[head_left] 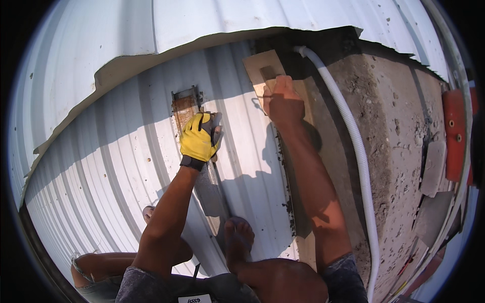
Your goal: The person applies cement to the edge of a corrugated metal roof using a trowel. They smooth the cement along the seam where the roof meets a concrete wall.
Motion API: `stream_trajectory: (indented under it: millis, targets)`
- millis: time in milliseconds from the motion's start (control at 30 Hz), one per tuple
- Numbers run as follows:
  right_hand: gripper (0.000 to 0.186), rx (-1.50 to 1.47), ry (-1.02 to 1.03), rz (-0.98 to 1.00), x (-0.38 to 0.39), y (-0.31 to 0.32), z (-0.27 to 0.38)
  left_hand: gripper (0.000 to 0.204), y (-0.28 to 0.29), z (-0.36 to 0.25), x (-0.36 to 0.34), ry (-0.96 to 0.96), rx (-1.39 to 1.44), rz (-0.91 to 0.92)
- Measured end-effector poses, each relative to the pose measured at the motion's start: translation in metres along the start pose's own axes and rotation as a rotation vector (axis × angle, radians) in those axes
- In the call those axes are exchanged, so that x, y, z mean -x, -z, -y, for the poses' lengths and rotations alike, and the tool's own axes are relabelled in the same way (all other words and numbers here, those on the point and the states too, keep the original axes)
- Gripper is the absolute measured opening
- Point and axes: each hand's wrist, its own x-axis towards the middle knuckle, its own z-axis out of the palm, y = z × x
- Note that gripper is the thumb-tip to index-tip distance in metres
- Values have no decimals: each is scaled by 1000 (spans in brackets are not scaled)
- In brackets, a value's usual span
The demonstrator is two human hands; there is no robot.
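Note:
My left hand (198, 139), in a yellow glove, is closed at the lower end of a rusty metal bracket (184, 103) on the white corrugated panel (131, 161); what its curled fingers hold is partly hidden. Below it a grey metal strip (207, 189) runs toward my bare foot (237, 235). My right hand (284, 103) is closed on the handle of a rectangular trowel (255, 70), whose flat plate lies at the seam between the panel and the concrete band on the right.
A white corrugated hose (353, 134) runs down the rough concrete (391, 161). An overhanging metal sheet (202, 15) with a jagged edge spans the top. At the far right are a red object (454, 136) and grey boards (432, 166).

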Motion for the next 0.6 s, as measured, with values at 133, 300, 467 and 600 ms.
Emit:
stream_trajectory:
  millis: [133, 300, 467, 600]
  targets:
    - [32, 64, -117, 127, -18, -22, 4, 32, 12, -8, -15, 150, 132, 66]
    - [30, 54, -121, 139, -27, -32, -13, 32, 9, -11, -17, 161, 134, 84]
    - [27, 25, -177, 153, -5, -17, -18, 39, 7, 3, -10, 144, 78, 81]
    - [26, -7, -118, 10, -10, -17, -12, 37, 5, -5, -13, 112, 42, 37]
